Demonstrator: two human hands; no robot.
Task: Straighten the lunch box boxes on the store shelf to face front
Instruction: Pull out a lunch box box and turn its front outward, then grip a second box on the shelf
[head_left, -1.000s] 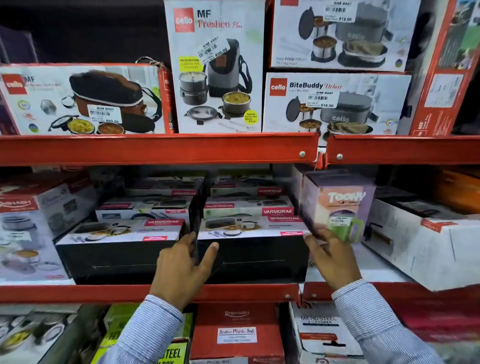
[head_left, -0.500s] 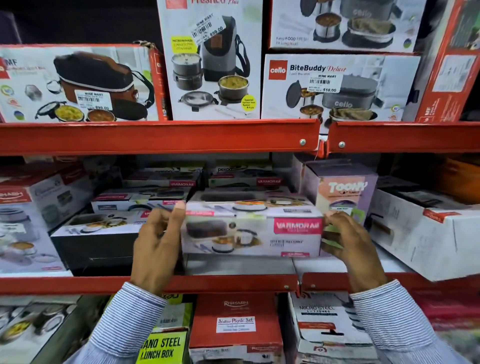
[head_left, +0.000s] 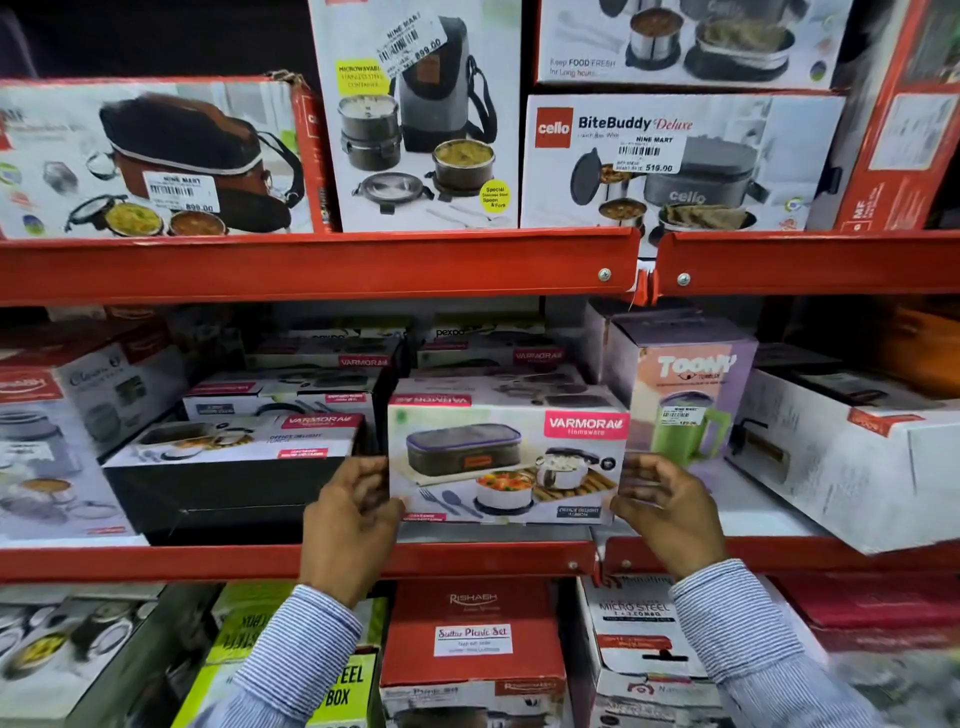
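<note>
White cardboard Varmora lunch box carton (head_left: 506, 465) picture-face forward on red metal shelf (head_left: 291, 561); left hand (head_left: 353, 525) and right hand (head_left: 670, 514) clamp its ends; black-fronted carton (head_left: 223, 488) just left.

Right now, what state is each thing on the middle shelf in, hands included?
Varmora box: picture side facing front, held at both ends.
Neighbouring Varmora box: black side to the front, picture side up.
Toony tumbler box: upright, turned at an angle.
Left hand: on the box's left end.
Right hand: at its right end.
</note>
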